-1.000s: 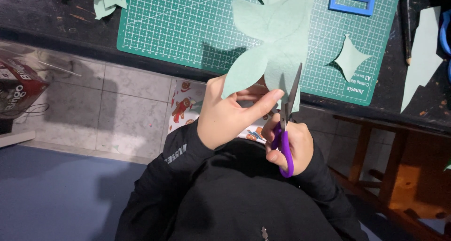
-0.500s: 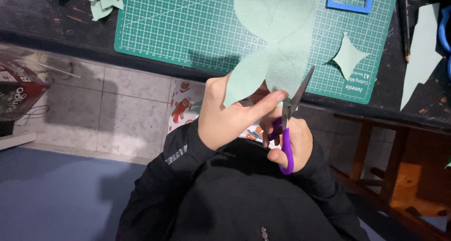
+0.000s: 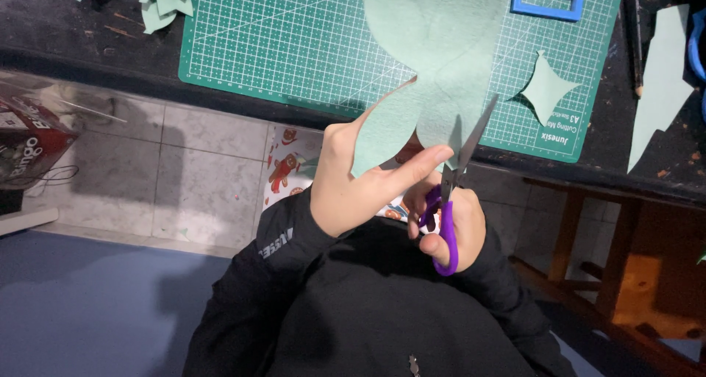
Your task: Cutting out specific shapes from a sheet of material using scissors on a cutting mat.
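Paper (image 3: 441, 75) pinched in left hand (image 3: 353, 186) fingers; right hand (image 3: 456, 226) fingers grip half-open scissors (image 3: 457, 178).

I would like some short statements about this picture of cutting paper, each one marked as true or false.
1. The right hand holds scissors with purple handles. True.
2. The left hand grips the pale green paper sheet. True.
3. The cutting mat under the sheet is red. False: it is green with a white grid.
4. A blue rectangular frame lies on the mat near its far right corner. True.
5. The scissor blades are shut tight and lie flat on the mat. False: they are open at the sheet's edge, held up in the hand.
6. The small star-like paper scrap lies on the floor tiles. False: it lies on the mat.
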